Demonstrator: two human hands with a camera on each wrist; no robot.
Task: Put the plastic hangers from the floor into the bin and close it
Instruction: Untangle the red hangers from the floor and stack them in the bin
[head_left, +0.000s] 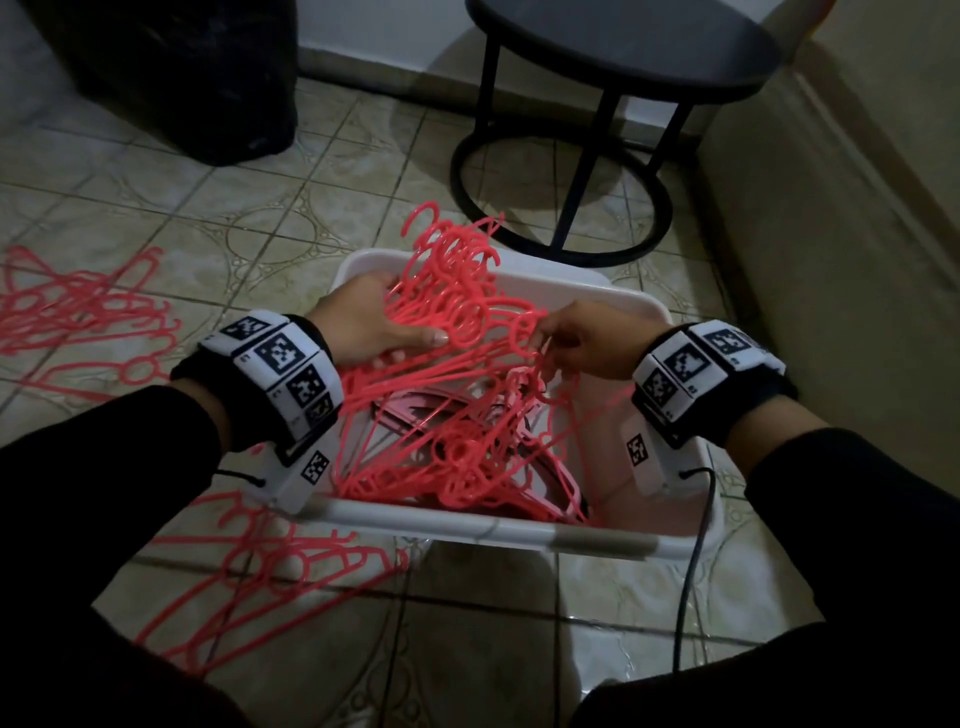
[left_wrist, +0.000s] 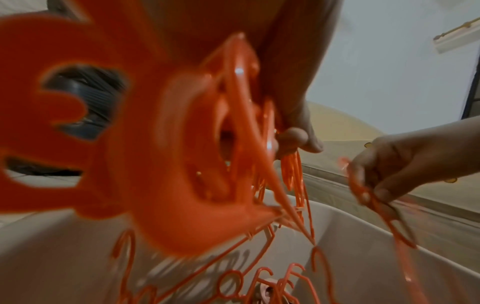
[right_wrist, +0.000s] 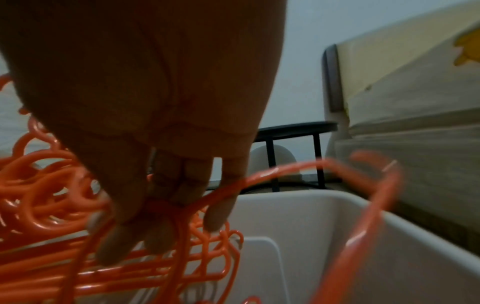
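left hand (head_left: 370, 325): fingers wrapped round the hanger bundle (head_left: 457, 291), hooks poking toward 12 o'clock
right hand (head_left: 587, 340): pinching 1 hanger (right_wrist: 298, 170) over the bin (head_left: 498, 535)

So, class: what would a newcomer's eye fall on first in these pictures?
The tangle of bright pink hangers held over the white bin by the left hand and right hand. Next, more hangers lying on the tiled floor at left, and the black round table behind.
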